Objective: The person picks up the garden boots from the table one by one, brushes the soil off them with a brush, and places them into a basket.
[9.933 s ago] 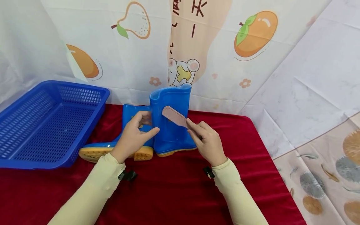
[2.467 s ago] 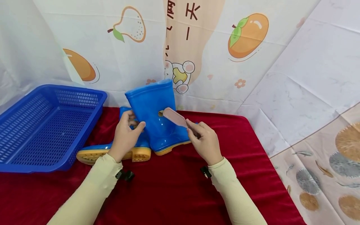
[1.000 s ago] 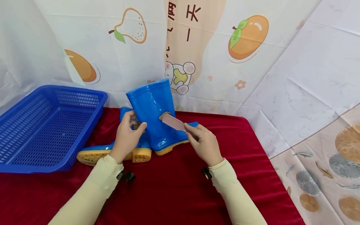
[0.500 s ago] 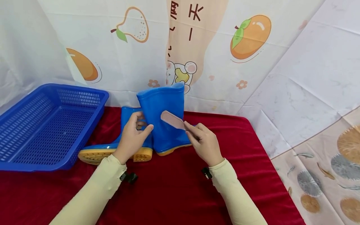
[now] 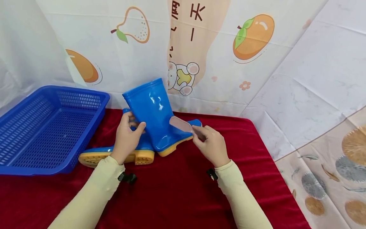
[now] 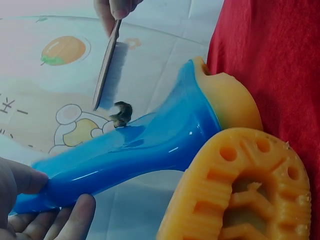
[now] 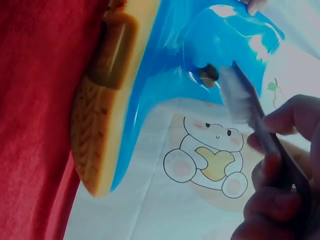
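A blue rain boot [image 5: 151, 111] with a yellow sole leans left, its heel on the red cloth and its toe raised. My left hand [image 5: 127, 136] holds its shaft; the thumb and fingers [image 6: 82, 220] lie on either side of it in the left wrist view. My right hand [image 5: 211, 144] grips the handle of a pinkish brush [image 5: 180, 124], whose pale bristles [image 7: 236, 95] face the boot without touching it in the left wrist view. A dark clump of dirt [image 7: 208, 75] sticks to the shaft. The second boot [image 5: 143, 156] lies on its side behind my left hand.
At the left stands a blue perforated plastic basket [image 5: 80, 140]. A red cloth [image 5: 177, 190] covers the table, and its right edge drops off toward a patterned sheet. A printed white curtain [image 5: 214, 95] hangs behind the boots.
Over the last half second the held boot has tipped to the left and turned, with my left hand moving left. The brush has shifted slightly right. The lying boot and basket stay put.
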Demonstrator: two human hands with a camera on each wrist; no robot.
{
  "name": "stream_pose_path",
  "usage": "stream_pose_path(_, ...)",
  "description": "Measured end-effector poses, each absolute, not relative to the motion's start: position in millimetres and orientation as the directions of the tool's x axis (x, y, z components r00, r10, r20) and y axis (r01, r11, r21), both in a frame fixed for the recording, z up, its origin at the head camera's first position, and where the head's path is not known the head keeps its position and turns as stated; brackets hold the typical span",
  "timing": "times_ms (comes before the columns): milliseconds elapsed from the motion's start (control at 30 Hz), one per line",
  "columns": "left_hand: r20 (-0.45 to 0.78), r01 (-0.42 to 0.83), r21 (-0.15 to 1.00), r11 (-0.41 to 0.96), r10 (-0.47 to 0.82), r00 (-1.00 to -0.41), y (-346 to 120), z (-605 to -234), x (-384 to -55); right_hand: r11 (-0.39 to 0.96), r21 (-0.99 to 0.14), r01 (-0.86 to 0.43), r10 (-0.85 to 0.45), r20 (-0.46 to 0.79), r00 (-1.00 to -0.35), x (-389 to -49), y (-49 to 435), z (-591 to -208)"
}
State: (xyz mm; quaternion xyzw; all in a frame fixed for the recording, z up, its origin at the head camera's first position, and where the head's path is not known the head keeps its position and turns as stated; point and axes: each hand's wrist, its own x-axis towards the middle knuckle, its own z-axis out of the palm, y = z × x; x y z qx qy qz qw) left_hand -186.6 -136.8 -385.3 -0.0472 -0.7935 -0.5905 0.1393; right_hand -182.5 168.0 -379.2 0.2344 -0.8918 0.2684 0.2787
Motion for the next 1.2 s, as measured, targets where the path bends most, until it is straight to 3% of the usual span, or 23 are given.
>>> stream_pose_path(233, 0.279, 0.247, 0.927, 0.283, -0.076, -0.957, -139, -387, -188, 0.793, -0.394, -0.465, -0.153, 0.61, -0.777, -184, 171, -379)
stream_pose_path(733, 0.287, 0.284, 0.91, 0.302, 0.035, -0.957, -135, -383, -183, 0.726, -0.49, -0.483, -0.085, 0.632, -0.77, -186, 167, -381)
stream_pose_path(1200, 0.296, 0.314, 0.9, 0.302, 0.104, -0.949, -127, -381, -179, 0.713, -0.509, -0.483, -0.135, 0.576, -0.806, -184, 166, -382)
